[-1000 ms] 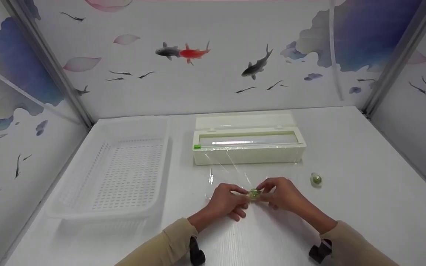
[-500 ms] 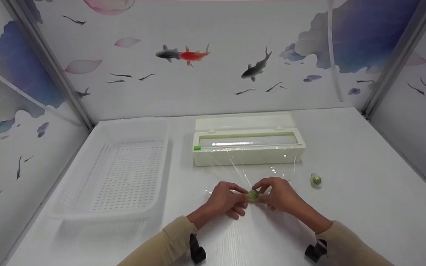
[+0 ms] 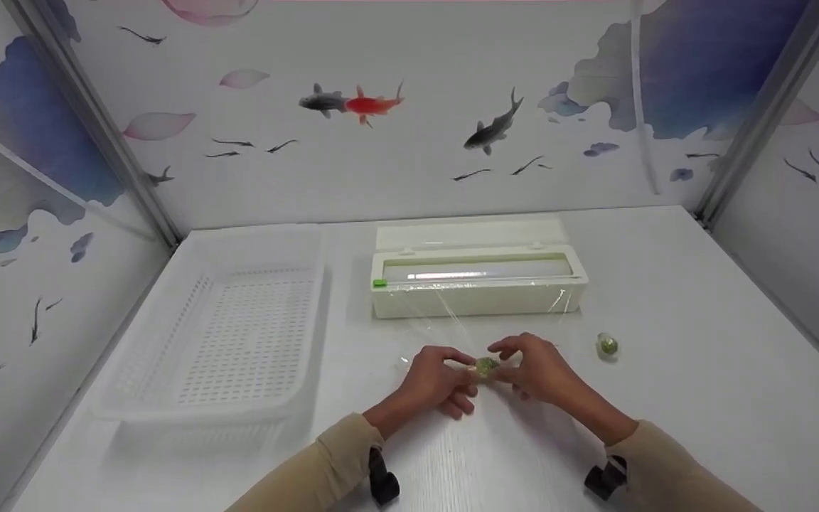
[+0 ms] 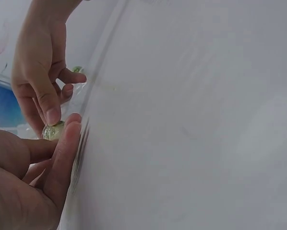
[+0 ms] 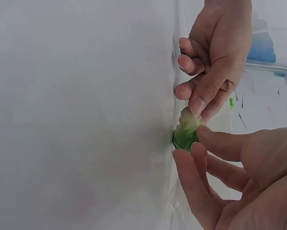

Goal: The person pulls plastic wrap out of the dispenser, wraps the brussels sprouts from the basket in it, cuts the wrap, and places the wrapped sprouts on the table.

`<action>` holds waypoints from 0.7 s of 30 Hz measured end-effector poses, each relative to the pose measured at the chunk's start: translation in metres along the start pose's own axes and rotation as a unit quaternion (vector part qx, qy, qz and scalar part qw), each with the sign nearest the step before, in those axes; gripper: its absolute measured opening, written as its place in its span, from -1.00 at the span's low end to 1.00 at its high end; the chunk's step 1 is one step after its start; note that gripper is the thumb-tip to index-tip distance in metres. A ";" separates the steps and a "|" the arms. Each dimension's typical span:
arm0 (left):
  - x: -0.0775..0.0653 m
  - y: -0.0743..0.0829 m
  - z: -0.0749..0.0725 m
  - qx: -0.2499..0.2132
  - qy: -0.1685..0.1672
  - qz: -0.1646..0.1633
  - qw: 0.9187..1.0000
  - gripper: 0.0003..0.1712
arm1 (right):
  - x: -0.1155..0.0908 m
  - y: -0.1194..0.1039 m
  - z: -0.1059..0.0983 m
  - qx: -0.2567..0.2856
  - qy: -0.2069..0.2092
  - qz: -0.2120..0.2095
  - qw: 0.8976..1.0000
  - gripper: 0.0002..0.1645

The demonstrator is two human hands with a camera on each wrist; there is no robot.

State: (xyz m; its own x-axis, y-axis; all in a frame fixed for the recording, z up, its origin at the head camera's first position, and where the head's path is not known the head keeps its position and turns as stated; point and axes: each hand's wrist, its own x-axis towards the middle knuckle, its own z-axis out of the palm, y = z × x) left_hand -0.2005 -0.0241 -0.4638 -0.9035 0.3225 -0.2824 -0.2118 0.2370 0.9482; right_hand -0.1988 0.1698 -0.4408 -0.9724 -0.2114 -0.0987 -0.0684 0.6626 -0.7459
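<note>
A green Brussels sprout (image 3: 486,366) sits between both hands, close over the table, in front of the cling film dispenser (image 3: 480,299). My left hand (image 3: 434,380) pinches its pale stem end between thumb and index finger, as the right wrist view shows on the sprout (image 5: 186,132). From the other side my right hand (image 3: 537,366) has its thumb against the sprout, with curled fingertips close round it; in the head view its index finger is raised a little. Clear cling film (image 3: 452,316) runs from the dispenser down toward the sprout, its near end partly hidden by the hands.
Another sprout (image 3: 608,345), wrapped in film, lies on the table right of the hands. A white perforated basket (image 3: 310,341) stands at the left. The dispenser's lid (image 3: 470,231) is folded back, and a green slider (image 3: 379,283) sits at its left end.
Both hands have shifted slightly away from the body with the sprout. The right index finger has lifted off it. The film's spread right side has drawn in.
</note>
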 end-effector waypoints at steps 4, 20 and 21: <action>0.002 0.001 -0.001 0.004 -0.002 -0.001 1.000 -0.73 | -0.002 0.000 0.002 0.034 0.015 -0.008 0.999 -0.54; 0.011 0.007 -0.005 0.006 0.011 0.010 1.000 -0.75 | 0.008 0.004 0.003 0.031 -0.007 -0.004 1.000 -0.63; 0.011 0.007 -0.004 0.009 0.012 0.006 1.000 -0.76 | 0.008 0.004 0.003 0.029 -0.006 -0.003 1.000 -0.64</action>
State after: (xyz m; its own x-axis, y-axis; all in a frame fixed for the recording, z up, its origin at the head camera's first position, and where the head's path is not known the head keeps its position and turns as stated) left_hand -0.2139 -0.0227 -0.4596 -0.9142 0.3039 -0.2681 -0.1952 0.2496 0.9485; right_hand -0.2062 0.1687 -0.4459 -0.9692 -0.2246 -0.1014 -0.0615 0.6188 -0.7831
